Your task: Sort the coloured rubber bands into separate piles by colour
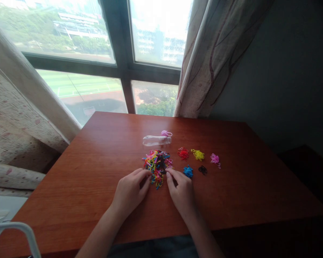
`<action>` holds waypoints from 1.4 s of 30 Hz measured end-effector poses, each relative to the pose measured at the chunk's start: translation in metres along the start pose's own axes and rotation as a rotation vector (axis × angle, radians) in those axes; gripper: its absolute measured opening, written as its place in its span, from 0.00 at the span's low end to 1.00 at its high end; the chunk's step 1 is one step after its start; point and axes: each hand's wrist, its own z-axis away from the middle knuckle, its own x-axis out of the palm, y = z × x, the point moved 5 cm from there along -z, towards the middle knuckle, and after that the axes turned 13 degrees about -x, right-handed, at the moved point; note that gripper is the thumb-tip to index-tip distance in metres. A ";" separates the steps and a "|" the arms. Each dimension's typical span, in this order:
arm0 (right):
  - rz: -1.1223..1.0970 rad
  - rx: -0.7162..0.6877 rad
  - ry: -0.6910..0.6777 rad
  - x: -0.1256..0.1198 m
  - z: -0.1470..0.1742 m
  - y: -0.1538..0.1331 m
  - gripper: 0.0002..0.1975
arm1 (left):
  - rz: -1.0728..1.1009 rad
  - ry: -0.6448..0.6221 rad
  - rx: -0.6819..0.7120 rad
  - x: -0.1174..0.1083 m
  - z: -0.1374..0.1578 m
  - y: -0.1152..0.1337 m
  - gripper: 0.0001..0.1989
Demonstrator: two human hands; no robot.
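A mixed pile of small coloured rubber bands lies on the wooden table, with black ones near its middle. My left hand is at the pile's near left edge, thumb and forefinger closed together; anything between them is too small to make out. At the near right edge, my right hand pinches what looks like a black rubber band. Sorted by colour to the right are red bands, yellow bands, blue bands, pink bands and a few black bands.
Behind the pile a clear plastic bottle lies on its side, a pink cap with a loop beside it. A window and curtains border the table's far side. A white curved rail stands at the lower left.
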 end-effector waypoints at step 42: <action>0.119 0.021 -0.165 -0.008 0.025 -0.014 0.05 | -0.031 -0.014 0.001 0.002 0.000 0.000 0.08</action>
